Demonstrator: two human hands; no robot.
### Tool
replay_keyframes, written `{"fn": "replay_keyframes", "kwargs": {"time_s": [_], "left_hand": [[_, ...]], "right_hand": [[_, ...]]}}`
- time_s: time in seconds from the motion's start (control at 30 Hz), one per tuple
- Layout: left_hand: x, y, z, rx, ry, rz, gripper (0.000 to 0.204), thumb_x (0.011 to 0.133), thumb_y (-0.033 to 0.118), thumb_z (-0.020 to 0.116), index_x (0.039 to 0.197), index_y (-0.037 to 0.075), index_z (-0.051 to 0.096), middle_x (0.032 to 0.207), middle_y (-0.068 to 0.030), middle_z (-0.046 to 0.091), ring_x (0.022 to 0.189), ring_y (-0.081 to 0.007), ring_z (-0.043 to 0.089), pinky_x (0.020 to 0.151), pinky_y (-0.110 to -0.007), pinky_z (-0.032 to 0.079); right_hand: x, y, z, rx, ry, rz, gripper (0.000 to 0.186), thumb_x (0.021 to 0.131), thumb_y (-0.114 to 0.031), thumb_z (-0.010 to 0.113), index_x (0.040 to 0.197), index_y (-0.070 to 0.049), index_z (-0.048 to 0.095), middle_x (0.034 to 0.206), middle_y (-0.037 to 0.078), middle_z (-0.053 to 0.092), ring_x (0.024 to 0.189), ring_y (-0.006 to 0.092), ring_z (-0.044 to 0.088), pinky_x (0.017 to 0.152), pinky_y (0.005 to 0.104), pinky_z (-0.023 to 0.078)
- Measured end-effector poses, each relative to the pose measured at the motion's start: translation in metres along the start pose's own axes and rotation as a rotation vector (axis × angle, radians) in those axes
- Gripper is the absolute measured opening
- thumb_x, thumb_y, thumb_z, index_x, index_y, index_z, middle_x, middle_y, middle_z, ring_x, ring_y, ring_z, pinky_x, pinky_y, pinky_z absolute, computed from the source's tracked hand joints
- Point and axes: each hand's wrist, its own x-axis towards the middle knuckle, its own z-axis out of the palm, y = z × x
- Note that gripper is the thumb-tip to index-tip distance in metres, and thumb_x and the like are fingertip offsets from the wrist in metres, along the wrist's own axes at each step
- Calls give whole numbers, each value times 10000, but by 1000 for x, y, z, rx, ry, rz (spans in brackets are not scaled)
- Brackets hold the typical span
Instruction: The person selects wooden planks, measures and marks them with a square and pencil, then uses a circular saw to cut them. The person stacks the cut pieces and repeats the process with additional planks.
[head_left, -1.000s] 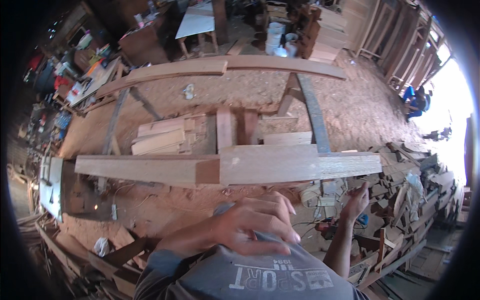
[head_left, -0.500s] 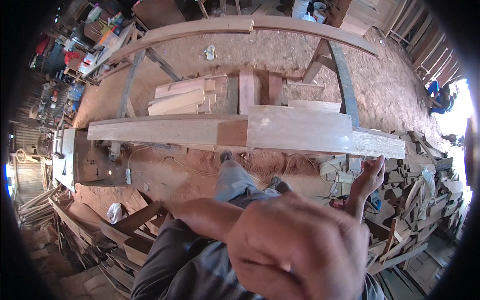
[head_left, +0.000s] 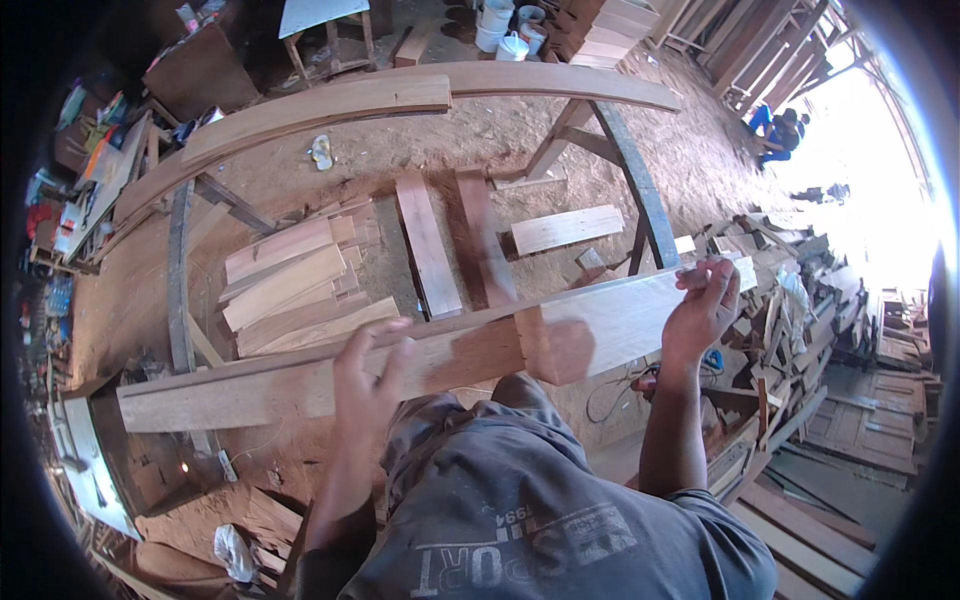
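Note:
A long board (head_left: 250,398) lies across the trestles in front of me, and a paler board (head_left: 640,322) meets it toward the right, with a dark round shadow near the join. My left hand (head_left: 368,375) hovers over the left board's face, its fingers apart and slightly blurred, holding nothing. Over the paler board, near its right end, is my right hand (head_left: 703,300). Its fingers are curled together at the board's upper edge; whether they grip that edge or something small cannot be made out.
Another row of long boards (head_left: 330,100) spans the far trestle ends. A dark trestle beam (head_left: 637,185) stands at right. Stacked short planks (head_left: 285,290) and loose planks (head_left: 428,245) lie on the dirt floor. Wood offcuts (head_left: 790,290) pile up at right. A person (head_left: 778,132) sits at far right.
My left hand has dropped from close before the camera, where it was closed, to the left board and opened. My right hand has risen from below the board to its upper edge. The view has turned.

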Motion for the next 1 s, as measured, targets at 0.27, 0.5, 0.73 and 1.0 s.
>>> {"fn": "replay_keyframes", "kwargs": {"time_s": [0.27,0.5,0.73,1.0], "left_hand": [[11,-209,-68,751,194,108,322,955,371,831,1103,94,761,1192,-87,749,1199,-322,657,1150,-515,418],[16,-200,-64,733,213,94,316,958,385,826,1057,95,747,1162,-62,740,1184,-308,655,1151,-536,421],[16,-199,-64,707,250,98,334,948,401,833,1047,94,748,1155,-67,722,1206,-294,642,1150,-526,430],[15,-200,-65,703,247,58,379,929,442,838,1045,88,766,1164,-72,715,1196,-311,638,1112,-520,458]], "right_hand": [[-51,-35,57,-249,-106,-129,375,1203,-321,470,923,-85,550,838,32,540,739,150,568,770,329,508],[-67,-44,80,-315,-155,-78,432,1216,-293,422,867,-72,550,788,34,552,732,155,579,746,320,488],[-62,-43,136,-347,-275,-94,321,1172,-308,589,931,-97,569,799,6,563,693,99,557,718,287,503],[-58,-17,172,-346,-378,-14,197,1058,-163,771,1034,-117,581,826,16,689,662,80,613,679,272,514]]}}
